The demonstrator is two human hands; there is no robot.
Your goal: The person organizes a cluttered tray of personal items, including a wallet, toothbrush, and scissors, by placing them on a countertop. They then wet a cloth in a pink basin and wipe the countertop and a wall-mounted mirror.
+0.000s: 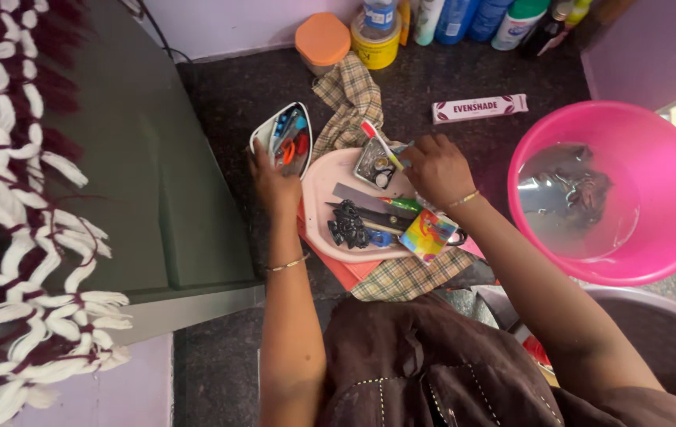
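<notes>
My left hand [272, 183] grips the near edge of a small white tray [259, 136] tilted up on a dark counter; it holds small red, blue and orange items. My right hand [435, 168] is closed around a toothbrush [375, 138] with a red and white head, just above a pale pink tray [318, 198]. That tray carries a small square mirror [375, 164], a black comb [365, 213], a black hair clip [347, 224], a green pen and a colourful packet [426, 234].
A pink plastic tub [670, 190] with water and dark items stands at right. A checked cloth [351, 96] lies under the trays. An orange-lidded jar [323, 39], a yellow jar [375, 43], bottles [464, 17] and a maroon box [480, 107] line the back.
</notes>
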